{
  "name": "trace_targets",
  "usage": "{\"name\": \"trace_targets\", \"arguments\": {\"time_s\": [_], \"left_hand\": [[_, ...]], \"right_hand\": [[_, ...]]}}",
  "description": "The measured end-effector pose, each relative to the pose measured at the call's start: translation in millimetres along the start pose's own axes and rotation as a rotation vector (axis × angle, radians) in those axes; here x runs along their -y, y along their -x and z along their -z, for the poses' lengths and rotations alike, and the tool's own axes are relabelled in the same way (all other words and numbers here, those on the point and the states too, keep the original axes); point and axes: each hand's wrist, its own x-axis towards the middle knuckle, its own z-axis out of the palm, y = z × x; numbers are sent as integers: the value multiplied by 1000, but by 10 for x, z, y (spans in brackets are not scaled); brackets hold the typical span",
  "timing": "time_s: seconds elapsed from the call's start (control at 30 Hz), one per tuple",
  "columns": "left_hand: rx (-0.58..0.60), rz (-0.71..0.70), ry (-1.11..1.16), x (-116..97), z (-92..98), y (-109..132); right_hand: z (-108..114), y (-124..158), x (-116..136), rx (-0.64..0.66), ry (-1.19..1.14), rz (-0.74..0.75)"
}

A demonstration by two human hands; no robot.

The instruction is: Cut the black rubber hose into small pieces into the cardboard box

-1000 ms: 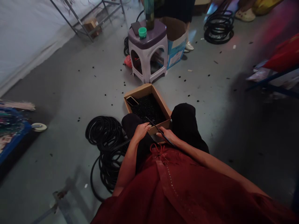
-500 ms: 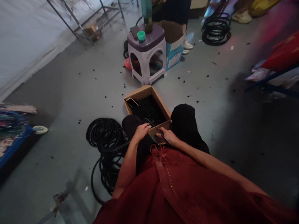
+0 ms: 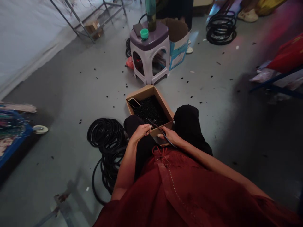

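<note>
Far left, blue cart, wheel on grey floor. Pale sheeting behind; metal rack beyond. Black bits dotted around. Black hose coils heaped beside knee. Left hand: fingers curled, cannot tell on what. Cardboard box of black pieces between knees, stool just behind. Dark slim tool slanting over box's near edge, right hand wrapped round it. Far right, red bundle.
</note>
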Motion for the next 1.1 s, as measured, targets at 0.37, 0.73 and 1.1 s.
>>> {"name": "trace_targets", "arguments": {"time_s": [0.37,0.73,1.1], "left_hand": [[-154,15,-439,-84,-198,-10],[-170,50,-622,35,-319,-32],[-189,38,-613,107,-337,-86]], "right_hand": [[60,1,22,88,-51,-60],[83,71,2,129,17,-155],[21,109,-20,91,89,-175]]}}
